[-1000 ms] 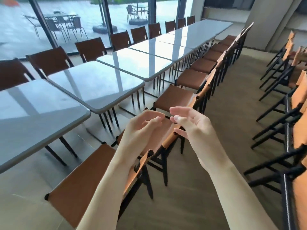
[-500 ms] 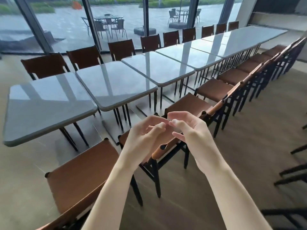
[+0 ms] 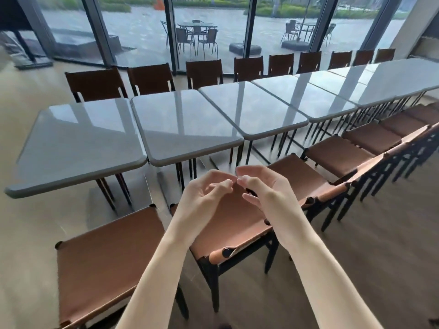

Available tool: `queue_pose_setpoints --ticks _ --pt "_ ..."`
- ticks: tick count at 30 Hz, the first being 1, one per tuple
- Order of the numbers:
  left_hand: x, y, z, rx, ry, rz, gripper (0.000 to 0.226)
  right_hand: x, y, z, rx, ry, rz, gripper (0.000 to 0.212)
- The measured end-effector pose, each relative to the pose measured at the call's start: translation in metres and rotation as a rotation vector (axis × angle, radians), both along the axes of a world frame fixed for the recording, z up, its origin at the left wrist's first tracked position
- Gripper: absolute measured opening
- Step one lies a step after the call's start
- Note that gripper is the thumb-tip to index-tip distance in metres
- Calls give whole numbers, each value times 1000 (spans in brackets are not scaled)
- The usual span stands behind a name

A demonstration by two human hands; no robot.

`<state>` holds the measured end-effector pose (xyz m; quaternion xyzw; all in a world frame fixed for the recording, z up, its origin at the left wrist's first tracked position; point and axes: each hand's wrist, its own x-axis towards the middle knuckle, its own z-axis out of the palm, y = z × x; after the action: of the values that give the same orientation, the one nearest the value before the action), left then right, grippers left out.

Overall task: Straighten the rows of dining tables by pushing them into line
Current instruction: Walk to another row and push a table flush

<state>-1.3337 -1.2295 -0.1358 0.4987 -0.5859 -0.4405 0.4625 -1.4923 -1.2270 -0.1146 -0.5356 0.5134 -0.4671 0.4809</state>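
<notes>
A row of glossy grey dining tables runs from the near left to the far right. The nearest table (image 3: pixel 71 148) sits slightly askew beside the second table (image 3: pixel 185 129), and a third table (image 3: pixel 256 110) follows. My left hand (image 3: pixel 204 198) and my right hand (image 3: pixel 266 193) hover in the air in front of me, above a brown chair seat, fingers loosely curled and fingertips almost meeting. Neither hand holds anything or touches a table.
Brown leather chairs with black frames line the near side: one chair (image 3: pixel 107 257) at lower left, another chair (image 3: pixel 232 224) under my hands, several more to the right. Dark chairs (image 3: pixel 97 84) stand along the far side by the glass wall. Wooden floor lies at right.
The view has swung left, so the table row now lies more across the frame. My hands stay together in front of me, fingertips close, holding nothing.
</notes>
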Motion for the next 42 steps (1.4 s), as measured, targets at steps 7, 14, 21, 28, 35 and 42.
queue_pose_setpoints --ticks 7,14,21,28,35,42 --pt "-20 -88 9 -17 47 52 17 -14 -100 2 -17 2 70 19" --pt "-23 -136 -7 15 20 76 15 2 -175 -15 18 -65 179 19" --pt "-30 -222 -31 56 26 247 15 12 -271 -38 42 -25 299 19" --pt "-30 -383 -72 -13 -153 431 32 28 -448 -78 -19 27 360 27" --pt "7 -490 -204 255 -590 430 40 19 -587 -197 32 255 349 34" --pt "67 -554 -314 464 -980 363 67 18 -677 -312 -24 685 420 55"
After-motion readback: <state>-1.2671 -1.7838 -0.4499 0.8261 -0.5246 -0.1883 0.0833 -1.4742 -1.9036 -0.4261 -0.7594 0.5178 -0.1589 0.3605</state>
